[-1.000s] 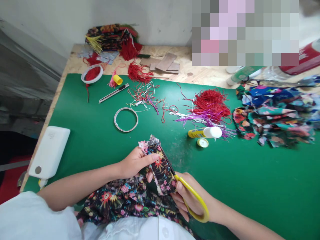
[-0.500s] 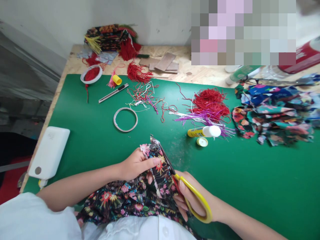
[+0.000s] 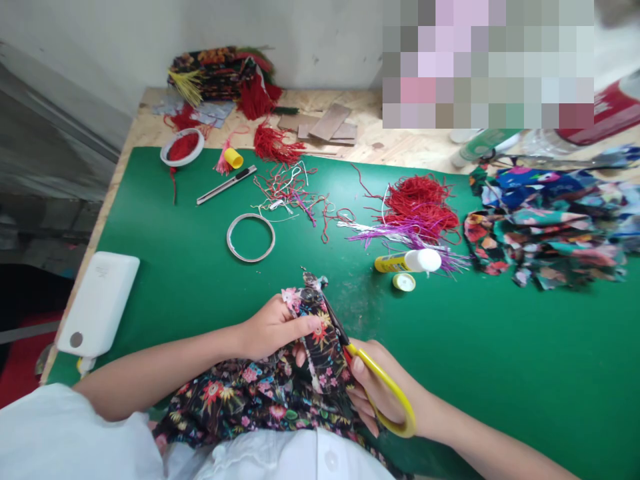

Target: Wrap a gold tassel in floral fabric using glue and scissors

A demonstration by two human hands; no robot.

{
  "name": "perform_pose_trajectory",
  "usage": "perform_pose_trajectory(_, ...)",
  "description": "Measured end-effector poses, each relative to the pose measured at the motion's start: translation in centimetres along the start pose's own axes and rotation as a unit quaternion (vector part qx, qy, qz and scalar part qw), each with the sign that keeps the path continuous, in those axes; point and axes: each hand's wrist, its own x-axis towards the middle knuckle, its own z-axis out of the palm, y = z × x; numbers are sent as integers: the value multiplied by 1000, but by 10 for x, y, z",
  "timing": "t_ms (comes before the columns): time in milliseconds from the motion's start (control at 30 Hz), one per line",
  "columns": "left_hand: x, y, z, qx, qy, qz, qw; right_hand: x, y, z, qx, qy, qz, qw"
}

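My left hand pinches a strip of black floral fabric and holds it up off the green mat. The rest of the cloth drapes down toward my lap. My right hand grips yellow-handled scissors. Their dark blades run up along the right edge of the raised strip, tips near its top. Both hands sit close together at the mat's near edge.
A glue stick and its cap lie ahead of my hands. A metal ring, a utility knife, red and purple threads, colourful fabric scraps and a white box are spread about.
The scissors have worked a little further up the fabric strip, and my right hand has shifted slightly. My left hand keeps its pinch on the cloth.
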Motion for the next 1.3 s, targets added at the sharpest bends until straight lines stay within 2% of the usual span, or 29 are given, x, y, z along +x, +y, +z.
perform_pose_trajectory(200, 0, 5, 2, -25, 20, -13, 999, 0, -1, 4, 30, 30, 4, 999)
perform_pose_trajectory(333, 1, 1, -3, -59, 40, -11, 997, 1, -5, 3, 71, 41, 5, 997)
perform_pose_trajectory(600, 7, 7, -4, -161, 102, 13, 982, -2, 0, -3, 17, 10, -82, 996)
perform_pose_trajectory(767, 6, 8, -4, -147, 137, 34, 979, -1, -1, 0, 14, 81, -67, 994)
perform_pose_trajectory(1000, 6, 3, -7, -51, 145, 95, 983, -2, -5, -1, 25, 125, -81, 988)
perform_pose_trajectory(1233, 4, 7, -1, -11, 173, 69, 982, -5, -17, 5, -62, 265, -125, 954)
perform_pose_trajectory(1300, 3, 7, 0, -9, 170, 72, 983, -5, -18, 5, -71, 287, -127, 947)
